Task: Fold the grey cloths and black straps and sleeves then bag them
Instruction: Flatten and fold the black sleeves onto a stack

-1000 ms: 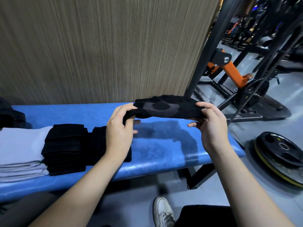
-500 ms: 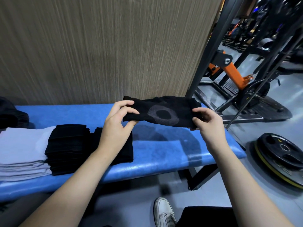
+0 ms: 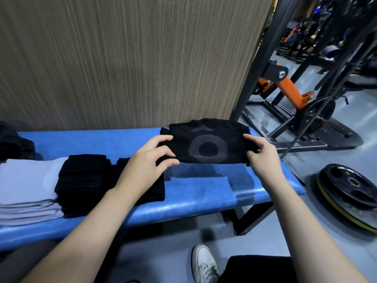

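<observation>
A black sleeve (image 3: 208, 144) with a grey ring pattern is held flat above the blue bench (image 3: 195, 193). My left hand (image 3: 146, 160) pinches its left end and my right hand (image 3: 261, 154) pinches its right end. To the left on the bench sits a stack of folded black straps and sleeves (image 3: 83, 178), with a second black pile (image 3: 157, 188) partly hidden behind my left forearm. A stack of folded grey cloths (image 3: 26, 188) lies at the far left.
A wood-grain wall (image 3: 122, 58) rises behind the bench. A dark bundle (image 3: 12, 144) sits at the far left edge. Weight plates (image 3: 346, 193) lie on the floor to the right, beside a black and orange gym machine (image 3: 289, 92). My white shoe (image 3: 204, 264) is below.
The sleeve has tilted toward me, so its grey ring faces up fully, and both hands have moved it slightly lower and nearer the bench.
</observation>
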### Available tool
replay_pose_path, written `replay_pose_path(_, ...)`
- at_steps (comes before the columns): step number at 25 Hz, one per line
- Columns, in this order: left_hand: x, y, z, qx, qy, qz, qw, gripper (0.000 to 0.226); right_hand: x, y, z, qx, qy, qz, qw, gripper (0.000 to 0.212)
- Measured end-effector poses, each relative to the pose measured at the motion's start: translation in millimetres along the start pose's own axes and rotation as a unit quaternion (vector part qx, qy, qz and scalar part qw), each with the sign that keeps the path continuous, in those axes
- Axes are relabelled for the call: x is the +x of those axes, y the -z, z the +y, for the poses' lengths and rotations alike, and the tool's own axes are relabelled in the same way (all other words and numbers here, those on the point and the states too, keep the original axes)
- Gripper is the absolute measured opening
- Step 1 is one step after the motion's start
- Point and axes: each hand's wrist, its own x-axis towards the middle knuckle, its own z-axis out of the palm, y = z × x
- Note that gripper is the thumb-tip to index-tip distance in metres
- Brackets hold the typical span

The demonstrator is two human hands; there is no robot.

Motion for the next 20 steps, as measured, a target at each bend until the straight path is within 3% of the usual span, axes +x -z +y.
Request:
replay_pose_path(3, -0.5, -5.2, 1.1, 0.046, 0.027, -0.087, 0.995, 0.016, 2.8, 1.0, 10.7, -0.047, -0.039, -0.013, 0.998, 0.062)
replay_pose_path(7, -3.4, -19.2, 2.4, 0.143, 0.06, -0.207, 0.966, 0.023, 5.2, -2.8, 29.2, -0.17, -0.086, -0.112, 0.975, 0.056)
replay_pose_path(9, -8.1, -27.2, 0.7, 0.167, 0.052, -0.212, 0.962, 0.031, 5.9, -5.4, 37.1, -0.243, -0.084, -0.154, 0.954, 0.048)
replay_pose_path(11, -7.8, -33.6, -1.0, 0.211, 0.003, -0.14, 0.967, 0.041, 4.9, -8.5, 38.4, -0.291, -0.056, -0.159, 0.942, 0.043)
replay_pose_path(14, -2.0, -39.8, 2.6, 0.272, -0.041, -0.071, 0.959, 0.042, -0.4, -14.5, 32.5, -0.332, 0.057, -0.165, 0.927, 0.049)
replay_pose_path(16, -0.8, -43.2, 2.3, 0.302, 0.001, -0.131, 0.944, 0.046, -3.8, -19.5, 34.0, -0.336, 0.093, -0.196, 0.917, 0.054)
replay_pose_path(20, -2.6, -45.6, -1.1, 0.358, 0.05, -0.214, 0.908, 0.054, -5.5, -23.8, 46.3, -0.369, 0.051, -0.259, 0.891, 0.063)
